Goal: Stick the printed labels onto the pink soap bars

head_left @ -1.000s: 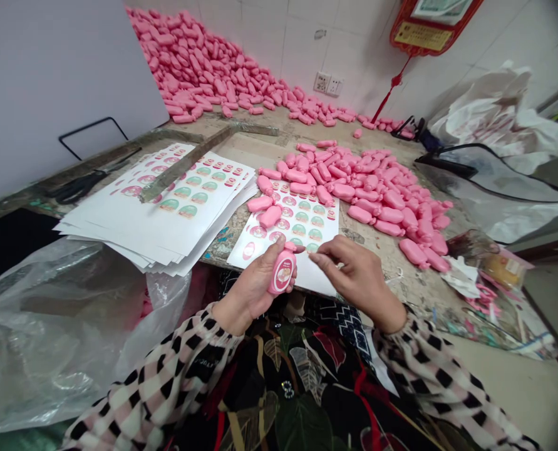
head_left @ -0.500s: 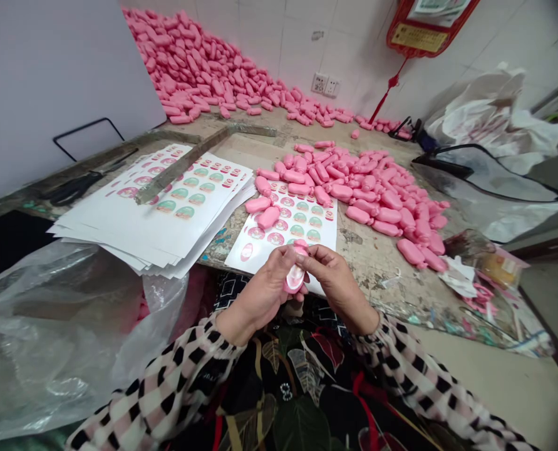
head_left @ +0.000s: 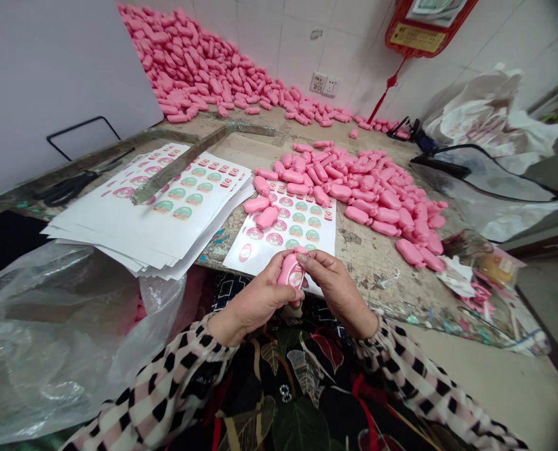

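Note:
Close to my body, just off the table's front edge, my left hand point(head_left: 264, 297) is wrapped round a pink sausage-shaped piece point(head_left: 285, 269). On its upper face sits an oval pink-and-white sticker point(head_left: 296, 276), with my left thumb beside its lower end. My right hand point(head_left: 337, 285) pinches the piece's upper right side, thumb and fingers together. Just beyond both hands lies a sticker sheet point(head_left: 260, 252) with round and oval labels. A few loose pink pieces point(head_left: 266, 217) rest on that sheet, beside a larger heap point(head_left: 377, 194).
To the left, a stack of sticker sheets point(head_left: 114, 235) lies under a bar point(head_left: 180, 166). A big pile of pink pieces point(head_left: 198, 69) leans against the wall. Clear plastic point(head_left: 62, 332) hangs at the left. Scraps and packaging point(head_left: 495, 275) lie at the right edge.
My left thumb has slid down to the sticker's lower end, and the piece has turned and tilted in my hands. My right hand stays at its upper end.

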{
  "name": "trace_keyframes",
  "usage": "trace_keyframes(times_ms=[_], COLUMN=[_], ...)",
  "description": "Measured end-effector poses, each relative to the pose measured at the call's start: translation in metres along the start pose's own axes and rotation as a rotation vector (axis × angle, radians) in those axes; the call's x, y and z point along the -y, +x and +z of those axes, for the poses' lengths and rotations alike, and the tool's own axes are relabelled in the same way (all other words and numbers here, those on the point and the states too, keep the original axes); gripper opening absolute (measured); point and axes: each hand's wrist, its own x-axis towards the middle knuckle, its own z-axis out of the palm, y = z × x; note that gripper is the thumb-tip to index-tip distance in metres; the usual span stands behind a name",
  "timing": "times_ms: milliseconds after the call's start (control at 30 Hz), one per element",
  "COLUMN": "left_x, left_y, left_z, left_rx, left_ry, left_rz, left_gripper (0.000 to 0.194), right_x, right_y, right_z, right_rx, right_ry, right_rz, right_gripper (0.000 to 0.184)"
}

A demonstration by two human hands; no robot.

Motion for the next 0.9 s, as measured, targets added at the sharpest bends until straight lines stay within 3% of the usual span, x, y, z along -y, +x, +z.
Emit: trace_keyframes(times_ms=[133,367,633,900], left_x=[-0.001,0.002,0.004,0.006], left_y=[-0.001,0.001,0.001,-0.002], left_z=[-0.005,-0.005,-0.009,-0.013], left_rx=[0.034,0.017,0.03,0.053], left_ry=[-0.037,0.114,0.228,0.132], left_rz=[-0.05,-0.082,-0.102,-0.073], left_gripper=[0.07,0.054,0.052,0.047], right_x=[-0.002,-0.005,-0.003,-0.003], right_y=[0.001,0.003,0.003,0.001], right_z=[0.001,0.0,0.001,0.003], right_rx=[-0.01,-0.059,-0.074,0.027], right_ry=[-0.032,-0.055,-0.068,-0.097], right_rz=[0.012,0.018,0.016,0.051], right_gripper=[0.031,0.029,0.028,0.031])
